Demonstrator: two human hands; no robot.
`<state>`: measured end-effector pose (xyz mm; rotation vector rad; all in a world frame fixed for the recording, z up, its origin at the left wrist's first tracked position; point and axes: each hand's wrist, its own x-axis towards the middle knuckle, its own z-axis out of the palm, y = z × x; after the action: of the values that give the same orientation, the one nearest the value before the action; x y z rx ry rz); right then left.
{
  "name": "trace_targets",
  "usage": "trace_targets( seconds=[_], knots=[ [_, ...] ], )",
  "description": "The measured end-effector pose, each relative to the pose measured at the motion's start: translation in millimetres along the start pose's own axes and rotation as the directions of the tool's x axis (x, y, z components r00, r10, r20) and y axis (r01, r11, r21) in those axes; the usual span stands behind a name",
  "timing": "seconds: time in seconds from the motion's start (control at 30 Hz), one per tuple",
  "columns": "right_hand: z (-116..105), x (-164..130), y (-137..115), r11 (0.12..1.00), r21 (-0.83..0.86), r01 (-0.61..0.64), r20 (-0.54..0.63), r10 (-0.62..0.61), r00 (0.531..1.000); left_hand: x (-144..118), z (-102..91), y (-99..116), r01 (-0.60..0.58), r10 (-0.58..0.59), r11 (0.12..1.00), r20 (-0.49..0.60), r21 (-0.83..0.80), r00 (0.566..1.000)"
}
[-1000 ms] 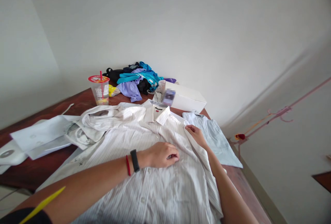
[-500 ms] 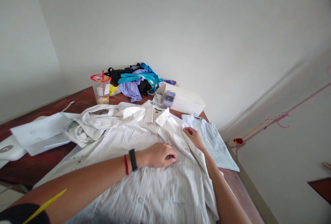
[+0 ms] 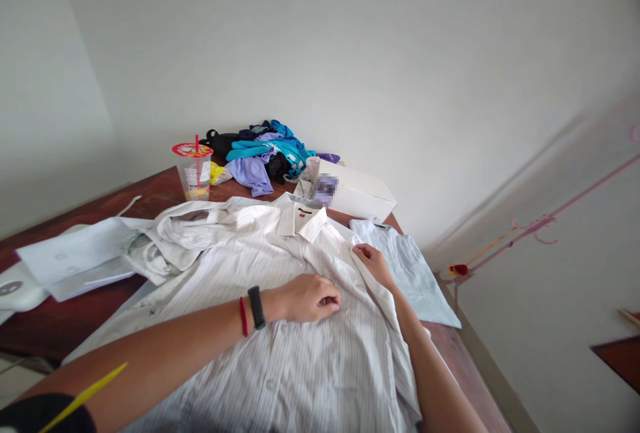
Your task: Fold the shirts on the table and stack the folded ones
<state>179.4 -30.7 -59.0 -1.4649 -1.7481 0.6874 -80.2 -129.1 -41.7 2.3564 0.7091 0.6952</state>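
Observation:
A white striped button-up shirt (image 3: 240,286) lies spread front side up, its collar pointing away from me. My left hand (image 3: 313,298) reaches across the chest with its fingers curled closed in a pinch against the fabric; the fingertips are partly hidden. At the shoulder seam on the right, my right hand (image 3: 374,263) pinches the cloth between thumb and fingers. Its forearm lies along the shirt's right sleeve. The left sleeve is bunched beside some white paper sheets.
A folded pale blue shirt (image 3: 407,270) lies at the right table edge. Behind the collar stand a white box (image 3: 365,193), a heap of coloured clothes (image 3: 270,150) and a plastic cup with a straw (image 3: 196,176). White paper (image 3: 75,253) lies left. A pink rack (image 3: 540,223) leans near the wall.
Both hands keep the same place and hold on the shirt. The whole view has shifted very slightly.

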Motion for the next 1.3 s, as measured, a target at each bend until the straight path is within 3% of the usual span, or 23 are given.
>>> trace_targets(
  seconds=[0.37,0.47,0.53,0.63,0.7,0.8,0.87,0.97,1.13,1.3],
  knots=[
    [-0.4,0.0,0.2,1.000,-0.013,0.001,0.001,0.000,1.000,-0.9,2.5,0.7,0.002,-0.002,1.000,0.000,-0.002,1.000],
    [-0.2,0.3,-0.2,1.000,-0.021,-0.004,-0.005,0.004,1.000,0.2,-4.4,4.0,-0.031,0.031,0.999,-0.004,-0.036,1.000],
    [0.0,0.8,-0.3,1.000,-0.029,-0.006,-0.007,0.006,1.000,3.6,-20.8,2.9,-0.036,0.031,0.995,-0.062,-0.091,0.998],
    [0.1,1.9,0.0,0.999,-0.045,-0.005,-0.012,0.004,1.000,9.3,-61.5,-13.6,0.040,-0.079,0.986,-0.242,-0.160,0.967],
    [0.2,2.4,0.0,0.999,-0.052,-0.005,-0.016,0.004,1.000,9.9,-90.0,-35.5,0.159,-0.221,0.970,-0.387,-0.186,0.895],
    [0.5,2.3,-1.1,0.999,-0.051,-0.016,-0.020,0.015,1.000,3.8,-116.7,-73.4,0.368,-0.322,0.930,-0.448,0.018,0.834],
    [0.7,1.4,-2.9,0.999,-0.045,-0.025,-0.025,0.024,0.999,-2.3,-121.1,-92.7,0.431,-0.361,0.897,-0.398,0.099,0.843],
    [0.6,-0.8,-6.6,0.999,-0.031,-0.031,-0.029,0.030,0.999,-8.1,-117.1,-104.9,0.440,-0.383,0.881,-0.286,0.172,0.878],
    [0.1,-2.2,-10.4,0.999,-0.018,-0.029,-0.034,0.028,0.999,-6.6,-114.8,-100.6,0.403,-0.369,0.883,-0.173,0.242,0.913],
    [0.4,0.9,-9.1,1.000,-0.006,-0.010,-0.047,0.010,0.999,-2.8,-113.9,-91.1,0.433,-0.404,0.825,-0.156,0.363,0.901]
  ],
)
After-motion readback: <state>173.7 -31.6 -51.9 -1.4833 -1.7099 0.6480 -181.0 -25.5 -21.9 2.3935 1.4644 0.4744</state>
